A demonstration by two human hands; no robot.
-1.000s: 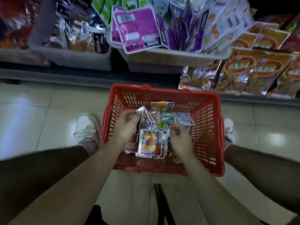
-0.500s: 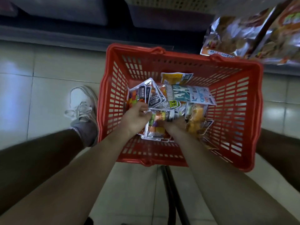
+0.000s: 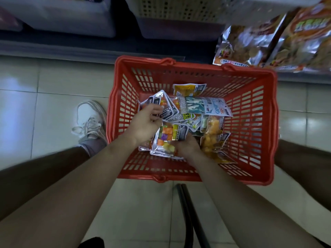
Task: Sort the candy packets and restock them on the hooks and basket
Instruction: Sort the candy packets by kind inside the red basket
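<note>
Two hands work inside one red basket (image 3: 258, 122) set on the tiled floor. At far left, a white shoe (image 3: 91, 120) stands just beside the basket's left wall.

The left hand (image 3: 145, 122) has its fingers curled against a fan of dark-edged packets (image 3: 166, 108), apparently pinching them. They look like one kind, gathered to go up as a single lot.

The right hand (image 3: 186, 147) is closed round the near corner of a multicoloured candy packet (image 3: 168, 138), tipping it off the heap, probably to check its type.

Further right, loose in the basket, lie a yellow packet (image 3: 189, 89) at the far side, a teal-and-white packet (image 3: 202, 107) and an orange candy packet (image 3: 213, 135). Sorting looks early, with most packets unsorted.

At far right, foil snack bags (image 3: 268, 38) hang above the floor.
</note>
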